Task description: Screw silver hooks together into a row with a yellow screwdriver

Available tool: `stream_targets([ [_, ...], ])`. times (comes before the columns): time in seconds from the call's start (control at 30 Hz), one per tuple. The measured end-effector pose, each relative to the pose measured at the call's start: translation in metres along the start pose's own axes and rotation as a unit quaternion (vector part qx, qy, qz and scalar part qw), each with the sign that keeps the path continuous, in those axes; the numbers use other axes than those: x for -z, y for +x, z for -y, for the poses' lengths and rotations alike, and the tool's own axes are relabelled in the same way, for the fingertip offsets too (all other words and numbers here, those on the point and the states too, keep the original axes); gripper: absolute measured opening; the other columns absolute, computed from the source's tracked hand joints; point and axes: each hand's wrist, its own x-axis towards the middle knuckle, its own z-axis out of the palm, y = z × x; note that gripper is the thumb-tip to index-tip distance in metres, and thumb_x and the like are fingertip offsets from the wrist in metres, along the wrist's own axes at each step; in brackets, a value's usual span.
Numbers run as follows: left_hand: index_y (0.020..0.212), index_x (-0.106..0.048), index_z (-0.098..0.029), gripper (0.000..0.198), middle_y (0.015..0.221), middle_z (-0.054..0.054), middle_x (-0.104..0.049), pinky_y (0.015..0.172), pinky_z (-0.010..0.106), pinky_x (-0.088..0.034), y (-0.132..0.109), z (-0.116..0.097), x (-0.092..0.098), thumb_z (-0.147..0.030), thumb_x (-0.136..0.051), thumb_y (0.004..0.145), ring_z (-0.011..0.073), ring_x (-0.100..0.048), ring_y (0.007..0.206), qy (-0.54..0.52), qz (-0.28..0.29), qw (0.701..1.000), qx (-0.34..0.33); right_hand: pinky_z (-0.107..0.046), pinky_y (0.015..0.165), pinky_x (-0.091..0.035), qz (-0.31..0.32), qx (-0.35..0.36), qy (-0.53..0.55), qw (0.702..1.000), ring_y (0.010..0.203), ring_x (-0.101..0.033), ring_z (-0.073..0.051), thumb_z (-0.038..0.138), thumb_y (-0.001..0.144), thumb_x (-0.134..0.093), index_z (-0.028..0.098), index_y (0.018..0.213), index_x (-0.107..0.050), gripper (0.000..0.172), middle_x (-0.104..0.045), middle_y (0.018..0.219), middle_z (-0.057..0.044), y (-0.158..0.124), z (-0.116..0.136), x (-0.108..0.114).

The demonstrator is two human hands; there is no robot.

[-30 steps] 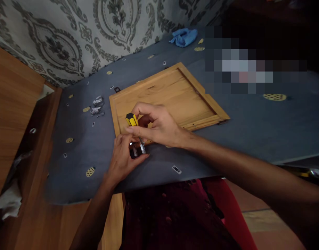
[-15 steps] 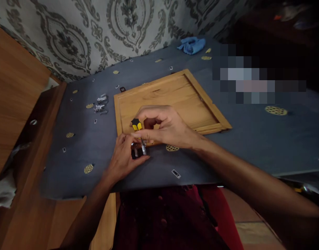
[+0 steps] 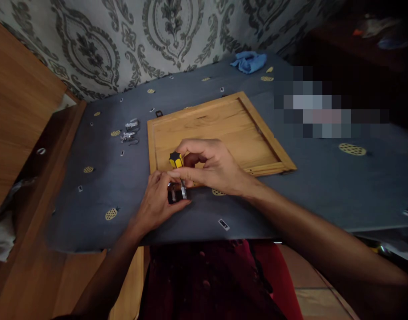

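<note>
My right hand (image 3: 212, 168) is closed round a short screwdriver with a yellow and black handle (image 3: 176, 160), which stands nearly upright. Its tip meets a small metal hinge (image 3: 177, 192) at the near left corner of a wooden cabinet door (image 3: 224, 124). My left hand (image 3: 157, 202) pinches that hinge from below and steadies it against the door's edge. The door lies flat, inner face up, on a dark blue patterned cloth (image 3: 307, 186).
Two loose metal hinges (image 3: 130, 132) lie on the cloth left of the door. A crumpled blue rag (image 3: 249, 61) sits at the far edge by the patterned wall. Wooden furniture (image 3: 20, 111) stands at the left. A blurred patch covers the right rear.
The camera view has shifted slightly, so the scene sits lower and further right. The screwdriver handle has turned a little in my right fingers. Both hands stay on the hinge.
</note>
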Motion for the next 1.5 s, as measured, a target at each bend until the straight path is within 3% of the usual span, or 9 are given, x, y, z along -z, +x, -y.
stream_targets([
  [0.2,0.116,-0.050,-0.028,0.054,0.106,0.004,-0.063,0.086,0.048,-0.055,0.001,-0.001,0.002,-0.030,-0.085,0.076,0.0291,-0.060,0.100,-0.008,0.003,1.000,0.004,-0.017,0.041,-0.044,-0.155,0.032,0.001,0.987,0.049,-0.052,-0.005,0.039,0.078,-0.083,0.020,0.076,-0.054,0.035,-0.051,0.063,0.008,-0.001,0.007,-0.008],
  [0.27,0.122,-0.049,-0.027,0.060,0.108,0.004,-0.064,0.087,0.048,-0.054,0.001,-0.002,0.003,-0.027,-0.086,0.075,0.0288,-0.060,0.101,-0.011,0.003,1.000,-0.002,-0.017,0.040,-0.043,-0.180,0.033,-0.014,0.983,0.049,-0.050,-0.005,0.038,0.077,-0.084,0.020,0.074,-0.054,0.035,-0.051,0.066,0.007,-0.001,0.009,-0.007],
  [0.53,0.118,-0.052,-0.027,0.049,0.106,0.003,-0.063,0.086,0.047,-0.053,0.002,-0.003,0.004,-0.028,-0.082,0.079,0.0282,-0.061,0.100,-0.018,0.017,1.000,0.009,-0.016,0.044,-0.043,-0.095,0.017,-0.043,0.994,0.053,-0.050,-0.004,0.027,0.085,-0.075,0.019,0.076,-0.051,0.028,-0.048,0.067,0.007,-0.001,0.003,-0.004],
  [0.83,0.111,-0.050,-0.029,0.045,0.106,0.003,-0.061,0.086,0.050,-0.054,0.002,-0.004,0.004,-0.029,-0.082,0.079,0.0297,-0.060,0.101,-0.026,0.013,1.000,0.007,-0.018,0.043,-0.037,-0.059,0.007,-0.036,0.998,0.051,-0.046,-0.005,0.043,0.083,-0.078,0.019,0.076,-0.050,0.038,-0.045,0.061,0.009,-0.001,-0.004,-0.003],
  [1.0,0.107,-0.050,-0.028,0.044,0.105,0.003,-0.061,0.085,0.049,-0.054,0.001,-0.004,0.004,-0.030,-0.083,0.079,0.0298,-0.059,0.101,-0.023,0.015,1.000,0.011,-0.018,0.050,-0.044,-0.010,-0.008,-0.057,0.998,0.057,-0.058,-0.006,0.033,0.088,-0.073,0.015,0.094,-0.061,0.022,-0.059,0.074,0.005,-0.001,0.004,0.005],
  [1.1,0.106,-0.051,-0.027,0.045,0.104,0.003,-0.061,0.084,0.047,-0.054,0.001,-0.003,0.004,-0.029,-0.085,0.077,0.0282,-0.059,0.100,-0.014,0.011,1.000,0.004,-0.017,0.052,-0.046,0.021,0.016,-0.071,0.997,0.061,-0.062,-0.006,0.030,0.092,-0.067,0.013,0.087,-0.063,0.019,-0.059,0.078,0.002,-0.001,0.006,0.008],
  [1.2,0.107,-0.052,-0.025,0.044,0.103,0.003,-0.059,0.084,0.045,-0.054,-0.001,-0.001,0.002,-0.031,-0.085,0.078,0.0278,-0.059,0.100,-0.001,0.014,1.000,0.012,-0.017,0.049,-0.042,-0.008,0.040,-0.071,0.997,0.057,-0.056,-0.004,0.035,0.087,-0.075,0.013,0.077,-0.059,0.029,-0.055,0.073,0.004,-0.001,0.005,0.006],
  [1.3,0.110,-0.052,-0.025,0.046,0.105,0.004,-0.059,0.085,0.046,-0.054,-0.002,0.002,0.001,-0.034,-0.084,0.079,0.0279,-0.059,0.101,0.000,0.009,1.000,0.005,-0.016,0.045,-0.036,-0.025,0.019,-0.058,0.998,0.051,-0.046,-0.004,0.043,0.082,-0.079,0.016,0.076,-0.053,0.038,-0.046,0.059,0.009,-0.001,0.003,0.003],
  [1.5,0.113,-0.050,-0.030,0.048,0.106,0.005,-0.061,0.084,0.050,-0.055,-0.001,0.000,0.002,-0.034,-0.084,0.078,0.0301,-0.060,0.101,-0.010,0.012,1.000,0.006,-0.016,0.044,-0.042,-0.064,0.029,-0.047,0.996,0.052,-0.050,-0.004,0.035,0.082,-0.080,0.018,0.074,-0.053,0.033,-0.051,0.064,0.007,-0.002,0.008,-0.001],
])
